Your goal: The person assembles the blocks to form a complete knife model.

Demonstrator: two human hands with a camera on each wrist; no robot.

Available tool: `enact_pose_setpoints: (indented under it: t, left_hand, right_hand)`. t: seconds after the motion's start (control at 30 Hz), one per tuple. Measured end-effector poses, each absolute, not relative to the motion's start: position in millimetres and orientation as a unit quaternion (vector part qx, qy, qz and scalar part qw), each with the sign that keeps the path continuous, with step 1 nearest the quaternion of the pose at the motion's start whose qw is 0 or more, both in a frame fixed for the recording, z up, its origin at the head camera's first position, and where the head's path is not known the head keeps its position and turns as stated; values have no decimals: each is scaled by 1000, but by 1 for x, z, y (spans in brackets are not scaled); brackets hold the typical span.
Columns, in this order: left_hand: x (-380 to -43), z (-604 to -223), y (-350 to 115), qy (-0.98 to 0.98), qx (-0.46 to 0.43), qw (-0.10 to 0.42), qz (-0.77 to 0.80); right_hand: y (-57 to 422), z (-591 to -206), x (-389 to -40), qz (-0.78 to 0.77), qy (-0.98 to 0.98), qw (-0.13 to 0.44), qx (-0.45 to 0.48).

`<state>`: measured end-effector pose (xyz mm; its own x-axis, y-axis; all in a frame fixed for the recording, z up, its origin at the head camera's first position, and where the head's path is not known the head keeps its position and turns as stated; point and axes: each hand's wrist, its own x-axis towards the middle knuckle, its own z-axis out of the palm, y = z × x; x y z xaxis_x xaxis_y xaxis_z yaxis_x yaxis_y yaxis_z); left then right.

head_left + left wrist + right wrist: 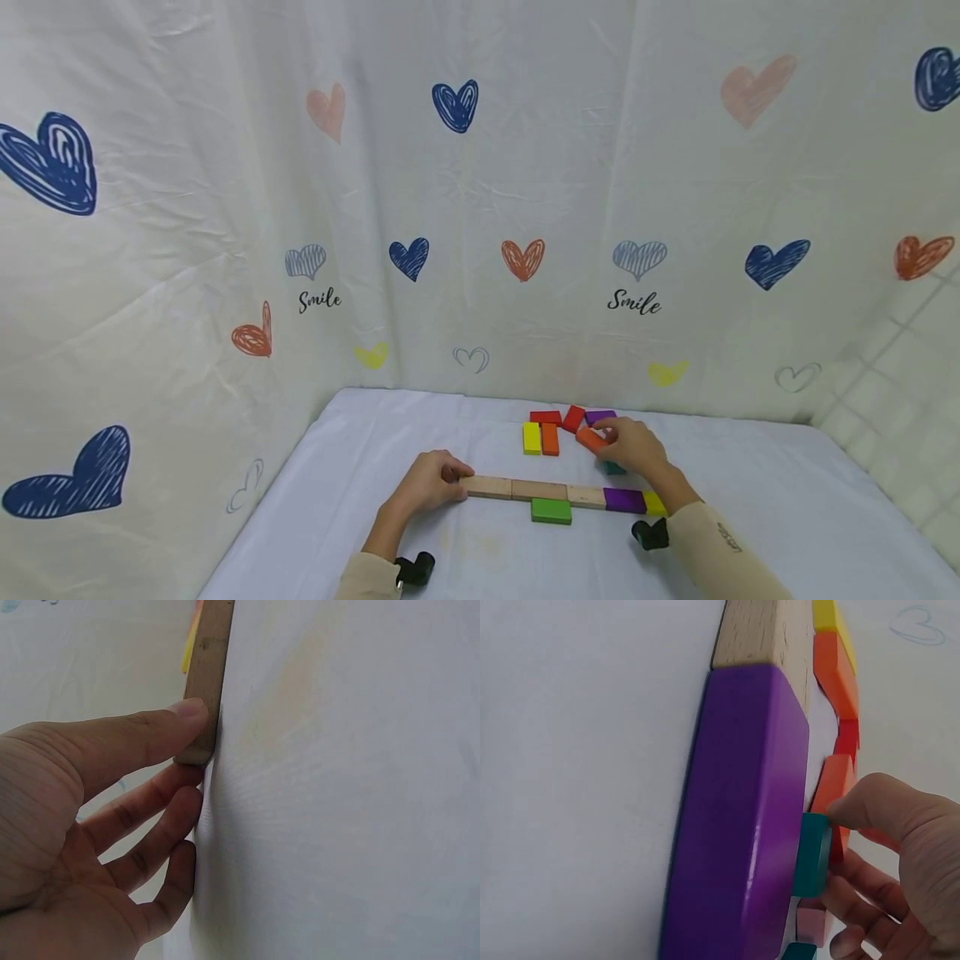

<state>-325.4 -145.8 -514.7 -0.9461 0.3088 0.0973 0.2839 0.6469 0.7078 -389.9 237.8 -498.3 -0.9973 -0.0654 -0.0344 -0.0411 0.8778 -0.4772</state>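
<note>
A straight row of blocks lies across the white table: plain wooden blocks, a purple block (624,500) and a yellow block (655,503) at the right, partly covered by the right arm. My left hand (431,483) pinches the left end of the leftmost wooden block (206,675), its thumb on the wood and the other fingers loosely bent. Behind the row, my right hand (637,446) grips an orange block (591,439) between thumb and fingers. Beside that hand is a teal block (810,855). A green block (551,511) lies against the row's near side.
Loose blocks lie behind the row: a yellow one (532,438) beside another orange one (550,439), two red ones (545,417) and a purple one (600,416). Past the table's far edge hangs a white curtain (562,333) printed with hearts.
</note>
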Motion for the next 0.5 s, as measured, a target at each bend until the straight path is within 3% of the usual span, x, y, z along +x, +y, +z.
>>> enact_pose_setpoints:
  t: [0.5]
  left_hand:
    - [-324,-513,-146,907,167,16,385]
  right_hand:
    - [246,-488,-384,-304,950,-2,-69]
